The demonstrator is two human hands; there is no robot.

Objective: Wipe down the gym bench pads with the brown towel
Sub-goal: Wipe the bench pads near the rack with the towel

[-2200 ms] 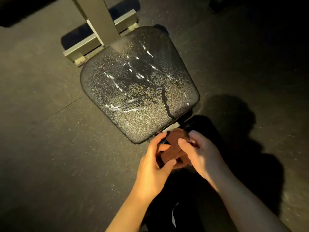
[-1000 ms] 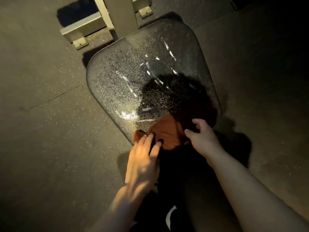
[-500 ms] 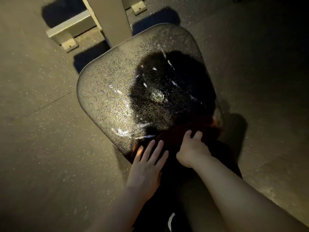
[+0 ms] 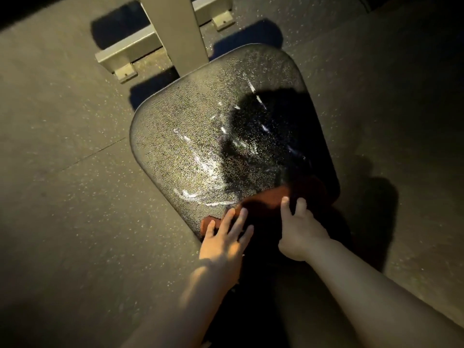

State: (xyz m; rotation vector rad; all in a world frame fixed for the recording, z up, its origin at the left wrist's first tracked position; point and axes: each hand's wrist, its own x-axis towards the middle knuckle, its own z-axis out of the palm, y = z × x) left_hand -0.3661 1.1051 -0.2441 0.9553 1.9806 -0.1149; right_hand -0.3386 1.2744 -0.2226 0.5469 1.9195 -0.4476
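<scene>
The left hand point(image 4: 226, 241) lay flat, fingers straight and spread, pressing the brown towel point(image 4: 266, 198) onto the near edge of the seat pad point(image 4: 190, 146). The right hand point(image 4: 300, 233) rested on the towel just beside it; whether its curled fingers gripped cloth could not be told. The towel sat directly under both hands, spread across the pad's near edge. White wet streaks point(image 4: 198, 159) lay beyond it. The stroke would go best with even downward pressure, pushed away toward the metal frame post point(image 4: 173, 28), in overlapping passes.
</scene>
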